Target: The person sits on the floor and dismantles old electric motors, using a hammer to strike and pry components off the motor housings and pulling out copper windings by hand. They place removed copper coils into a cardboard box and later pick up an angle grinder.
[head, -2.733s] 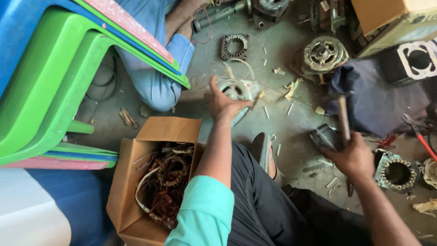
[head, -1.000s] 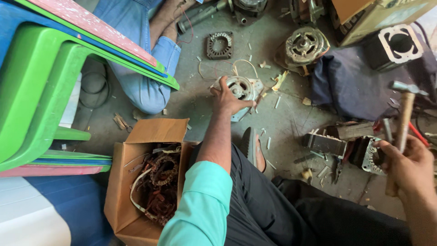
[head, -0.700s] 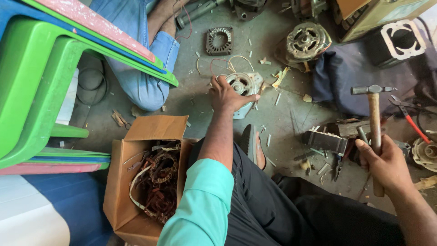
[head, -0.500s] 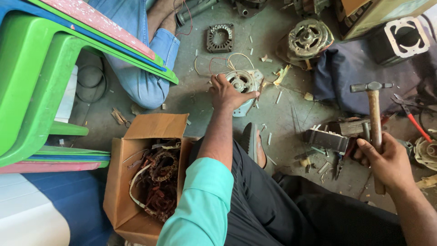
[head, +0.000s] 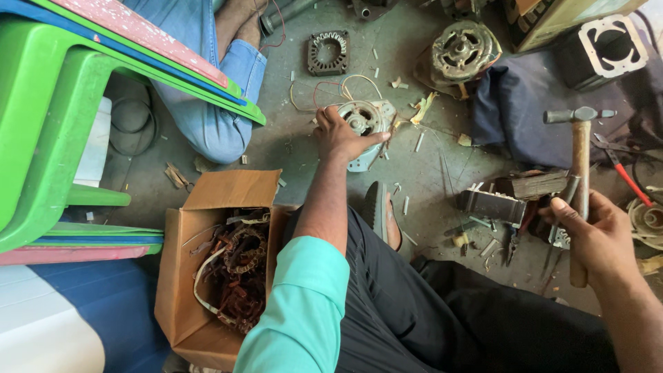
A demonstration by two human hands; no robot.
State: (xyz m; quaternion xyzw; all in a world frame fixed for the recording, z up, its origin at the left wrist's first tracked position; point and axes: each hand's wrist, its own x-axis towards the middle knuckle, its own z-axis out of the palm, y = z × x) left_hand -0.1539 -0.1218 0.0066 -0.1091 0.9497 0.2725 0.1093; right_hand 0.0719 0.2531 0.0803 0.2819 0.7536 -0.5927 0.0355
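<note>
The left hand (head: pixel 340 135) rests on a small motor stator (head: pixel 364 124) that lies flat on the concrete floor (head: pixel 428 179), just ahead of the person's knee. The fingers are spread over the near edge of the stator and press it down; they do not lift it. Loose thin wire (head: pixel 324 90) trails from the stator across the floor.

The right hand (head: pixel 595 235) holds a hammer (head: pixel 580 166) by the lower end of its wooden handle. The fingers are wrapped tight around the handle. The hammer head points up and stands well apart from the stator, above the dark cloth (head: pixel 525 97).

Progress, as judged from the layout:
- Done: the cardboard box (head: pixel 207 200) beside the left thigh holds a mass of stripped copper windings (head: pixel 231 273). A bare stator ring (head: pixel 329 52) lies farther out on the floor. Chips and cut slivers lie scattered around the work point.
- In hand: the stator under the left hand appears still to carry parts of its winding, so its stripping is judged incomplete.
- Left: a larger motor (head: pixel 461 50) near the cloth looks intact. Further blocks and pliers (head: pixel 514 242) lie close to the right hand.
</note>
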